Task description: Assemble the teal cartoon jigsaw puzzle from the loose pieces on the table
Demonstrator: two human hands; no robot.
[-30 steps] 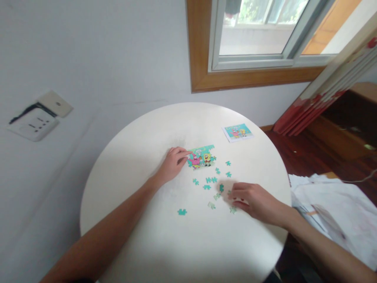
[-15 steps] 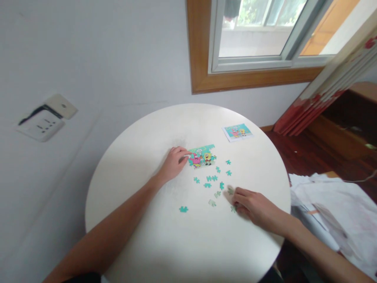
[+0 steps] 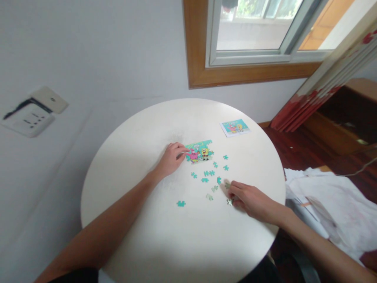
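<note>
A partly assembled cartoon jigsaw (image 3: pixel 199 151) lies near the middle of the round white table (image 3: pixel 141 129). My left hand (image 3: pixel 171 159) rests beside its left edge, fingers curled, fingertips touching the puzzle's corner. Several loose teal pieces (image 3: pixel 209 173) are scattered in front of the puzzle, and one lone piece (image 3: pixel 180 203) lies nearer to me. My right hand (image 3: pixel 247 198) lies on the table at the right of the scatter, fingers curled over a face-down piece (image 3: pixel 229 201), with another pale piece (image 3: pixel 227 184) at its fingertips.
A small reference picture card (image 3: pixel 234 127) lies at the table's far right. A wall socket (image 3: pixel 28 118) is on the left wall. White cloth (image 3: pixel 330 204) lies right of the table, with a window and a curtain behind.
My right hand has drawn slightly back toward me among the loose pieces, fingers now curled on one. My left hand stays at the puzzle's left edge. The view has shifted a little.
</note>
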